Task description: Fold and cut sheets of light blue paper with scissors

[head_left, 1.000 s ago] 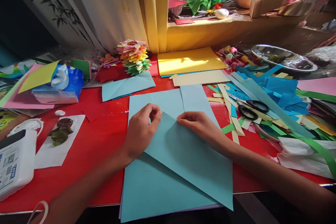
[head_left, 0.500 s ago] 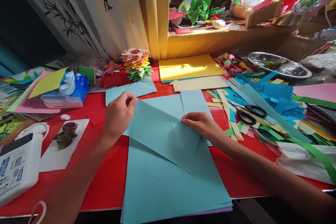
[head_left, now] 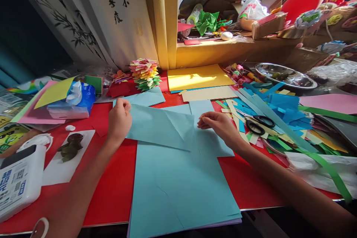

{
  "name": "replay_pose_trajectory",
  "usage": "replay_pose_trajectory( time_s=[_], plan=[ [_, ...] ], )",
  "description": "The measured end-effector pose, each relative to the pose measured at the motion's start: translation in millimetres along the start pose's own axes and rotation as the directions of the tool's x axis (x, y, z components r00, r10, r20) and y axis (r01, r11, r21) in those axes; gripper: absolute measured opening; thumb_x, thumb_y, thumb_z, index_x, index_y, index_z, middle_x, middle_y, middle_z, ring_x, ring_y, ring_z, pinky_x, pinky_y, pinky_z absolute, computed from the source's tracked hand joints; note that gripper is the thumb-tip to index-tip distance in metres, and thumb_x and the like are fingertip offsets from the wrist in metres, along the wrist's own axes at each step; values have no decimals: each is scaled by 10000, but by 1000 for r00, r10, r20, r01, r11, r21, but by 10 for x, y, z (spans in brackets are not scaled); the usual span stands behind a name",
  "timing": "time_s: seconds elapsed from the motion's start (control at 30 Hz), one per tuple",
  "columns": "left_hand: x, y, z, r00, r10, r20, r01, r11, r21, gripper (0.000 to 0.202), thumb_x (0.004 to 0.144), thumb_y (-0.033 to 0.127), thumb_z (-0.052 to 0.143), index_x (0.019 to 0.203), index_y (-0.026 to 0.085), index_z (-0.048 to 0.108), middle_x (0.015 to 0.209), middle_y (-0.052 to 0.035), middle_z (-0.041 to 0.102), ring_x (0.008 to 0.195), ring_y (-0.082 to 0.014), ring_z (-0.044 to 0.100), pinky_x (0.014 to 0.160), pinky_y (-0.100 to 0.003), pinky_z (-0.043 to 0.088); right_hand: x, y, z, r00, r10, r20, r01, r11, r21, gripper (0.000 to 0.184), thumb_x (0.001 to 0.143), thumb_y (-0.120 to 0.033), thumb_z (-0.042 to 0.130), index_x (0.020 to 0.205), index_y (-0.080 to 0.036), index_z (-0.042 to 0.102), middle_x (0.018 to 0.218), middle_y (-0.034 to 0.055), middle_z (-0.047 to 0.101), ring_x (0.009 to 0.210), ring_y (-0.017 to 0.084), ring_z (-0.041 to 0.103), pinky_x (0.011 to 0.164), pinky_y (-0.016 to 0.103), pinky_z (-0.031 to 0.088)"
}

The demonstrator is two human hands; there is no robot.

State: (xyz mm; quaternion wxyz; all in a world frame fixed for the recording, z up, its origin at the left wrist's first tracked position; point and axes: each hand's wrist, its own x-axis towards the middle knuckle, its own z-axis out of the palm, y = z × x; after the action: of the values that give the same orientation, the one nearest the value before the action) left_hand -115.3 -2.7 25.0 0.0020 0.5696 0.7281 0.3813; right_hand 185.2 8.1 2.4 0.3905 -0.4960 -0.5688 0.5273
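Note:
My left hand (head_left: 119, 121) is closed, pinching the left end of a piece of light blue paper (head_left: 160, 126). That piece is held slightly raised and slanting, with faint creases near its right end. Just past its right edge is my right hand (head_left: 216, 124), thumb and fingers drawn together, with a small gap to the paper and nothing visible in them. Below both hands lies a stack of large light blue sheets (head_left: 178, 189). Another light blue piece (head_left: 205, 106) lies partly under the right hand.
Black-handled scissors (head_left: 259, 123) lie among paper strips at right, near a metal bowl (head_left: 286, 76). Yellow sheets (head_left: 199, 77) and a folded-paper stack (head_left: 145, 74) stand behind. At left are a tissue pack (head_left: 74, 102), a white box (head_left: 21, 178) and dark fruit (head_left: 69, 148) on a napkin.
The held paper has swung flatter and up, and its right end has come away from my right hand. My left hand has shifted slightly left. The camera view has tilted up a little.

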Motion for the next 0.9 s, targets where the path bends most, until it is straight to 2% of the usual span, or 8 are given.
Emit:
replay_pose_trajectory(
  time_s=[0.1, 0.2, 0.23, 0.3, 0.4, 0.43, 0.57, 0.9],
  plan=[
    [43, -56, -19, 998, -57, -10, 56, 992, -111, 63, 788, 238, 404, 807, 202, 453, 692, -9, 472, 595, -140, 427, 538, -252, 300, 62, -31, -137, 990, -33, -138, 43, 996, 74, 134, 747, -264, 546, 773, -138, 585, 745, 50, 634, 687, 147, 632, 711, 310, 518],
    [-1, 15, -11, 972, -75, 223, 129, 963, -237, 136, 780, 318, 434, 813, 194, 479, 635, 11, 473, 531, -115, 431, 486, -227, 323, 56, -97, -183, 996, -1, -86, 15, 988, 155, 190, 753, -308, 565, 829, -138, 601, 820, 69, 647, 735, 151, 636, 744, 304, 512],
    [-46, 73, 0, 940, -64, 335, 167, 943, -289, 170, 775, 352, 450, 819, 192, 486, 629, 15, 485, 517, -108, 439, 476, -219, 335, 43, -113, -169, 999, 20, -40, -13, 984, 175, 212, 756, -327, 566, 845, -139, 608, 843, 77, 651, 755, 153, 636, 759, 299, 508],
    [-173, 225, 29, 778, -7, 629, 348, 837, -421, 228, 760, 405, 492, 855, 199, 481, 667, 17, 505, 525, -100, 455, 470, -209, 350, 9, -128, -110, 995, 73, 70, -87, 972, 220, 269, 770, -379, 551, 861, -134, 615, 872, 96, 658, 781, 163, 635, 776, 295, 503],
    [-406, 462, 84, 610, 94, 787, 468, 758, -453, 231, 745, 414, 531, 822, 199, 493, 714, 21, 504, 562, -90, 455, 490, -200, 355, -43, -125, 4, 942, 150, 299, -234, 934, 270, 388, 795, -466, 490, 881, -109, 616, 873, 122, 661, 791, 181, 637, 792, 313, 501],
    [-480, 526, 103, 588, 129, 799, 454, 764, -457, 224, 748, 409, 530, 804, 195, 504, 728, 17, 506, 586, -93, 458, 512, -204, 364, -61, -125, 37, 912, 169, 374, -279, 924, 263, 417, 798, -483, 474, 892, -102, 616, 869, 124, 661, 788, 183, 638, 798, 320, 499],
    [-732, 683, 158, 645, 170, 745, 272, 860, -432, 179, 799, 377, 460, 799, 209, 523, 789, 13, 535, 642, -108, 468, 569, -225, 374, -150, -161, 147, 841, 181, 509, -280, 952, 124, 330, 766, -411, 553, 888, -113, 628, 856, 92, 659, 787, 158, 629, 780, 294, 498],
    [-1026, 852, 110, 795, 107, 597, 176, 901, -396, 175, 864, 384, 367, 843, 244, 470, 679, 37, 510, 558, -109, 429, 511, -229, 347, -282, -218, 252, 912, 105, 398, -83, 994, -73, 228, 744, -350, 548, 790, -153, 651, 611, -24, 525, 560, 73, 450, 524, 208, 360]
  ],
)
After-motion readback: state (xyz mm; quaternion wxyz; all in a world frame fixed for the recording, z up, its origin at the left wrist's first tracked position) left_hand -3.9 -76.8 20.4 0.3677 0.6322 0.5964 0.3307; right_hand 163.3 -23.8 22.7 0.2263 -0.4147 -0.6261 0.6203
